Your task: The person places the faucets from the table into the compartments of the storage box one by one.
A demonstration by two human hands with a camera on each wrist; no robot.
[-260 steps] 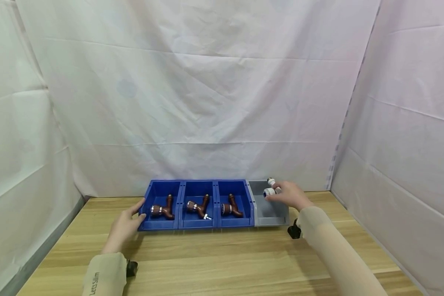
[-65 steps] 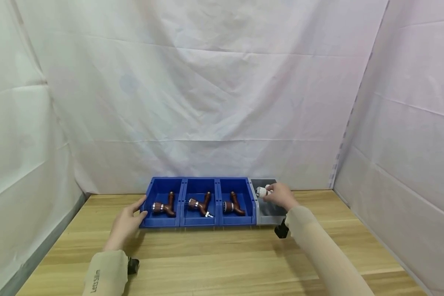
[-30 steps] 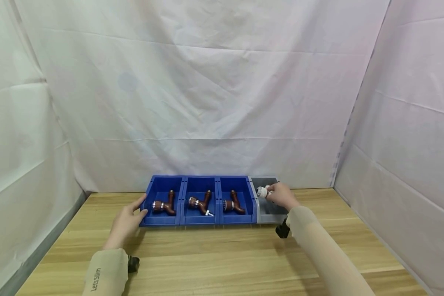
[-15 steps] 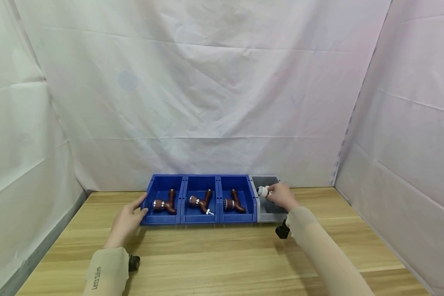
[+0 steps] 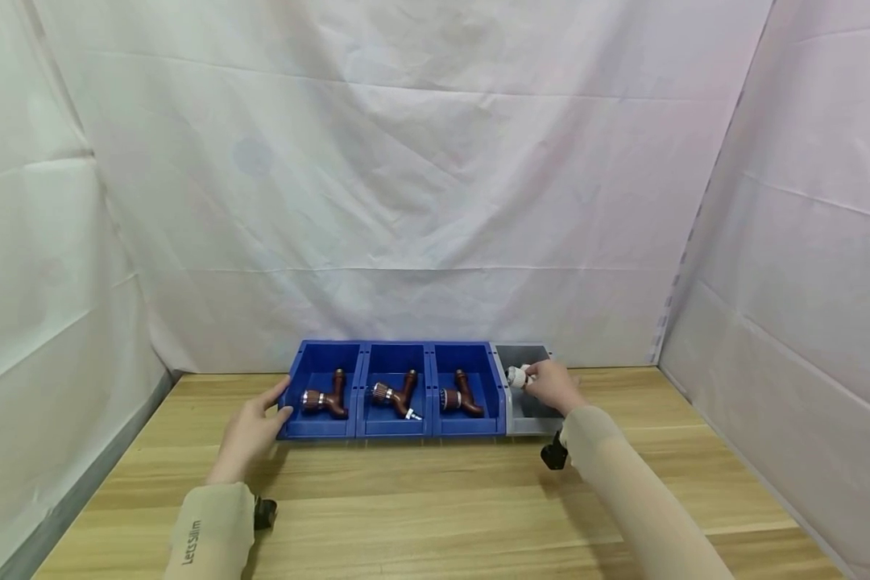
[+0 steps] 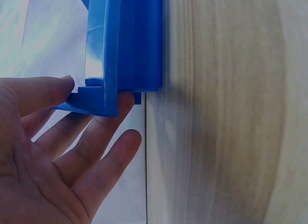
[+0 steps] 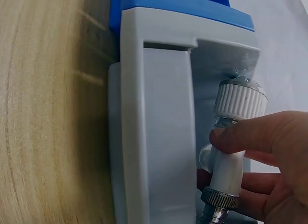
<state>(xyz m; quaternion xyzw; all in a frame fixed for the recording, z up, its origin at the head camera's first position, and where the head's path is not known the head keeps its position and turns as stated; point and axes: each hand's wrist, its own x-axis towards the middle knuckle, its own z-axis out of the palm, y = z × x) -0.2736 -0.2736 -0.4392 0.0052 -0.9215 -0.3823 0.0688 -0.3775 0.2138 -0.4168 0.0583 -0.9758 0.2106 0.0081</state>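
Observation:
My right hand [image 5: 554,385] reaches into the grey bin [image 5: 532,427] at the right end of the row. It holds a white tap [image 7: 228,171] with a ribbed knob [image 7: 240,99], thumb on one side and fingers behind. A knurled metal collar [image 7: 220,197] shows at the tap's lower end. My left hand [image 5: 250,427] grips the outer rim of the leftmost blue bin [image 6: 110,55], thumb on one side of the rim and fingertips on the other. Three brown taps lie one to each blue bin: left tap [image 5: 326,401], middle tap [image 5: 399,396], right tap [image 5: 464,399].
The middle blue bin [image 5: 395,428] and right blue bin [image 5: 470,427] join the row edge to edge with the grey one. They stand on a wooden table [image 5: 406,507]. A white cloth [image 5: 406,177] hangs close behind, with more cloth at both sides.
Over the earlier frames the right hand has shifted slightly left with the white tap, whose brass end is now out of sight in the head view. The left hand keeps its hold.

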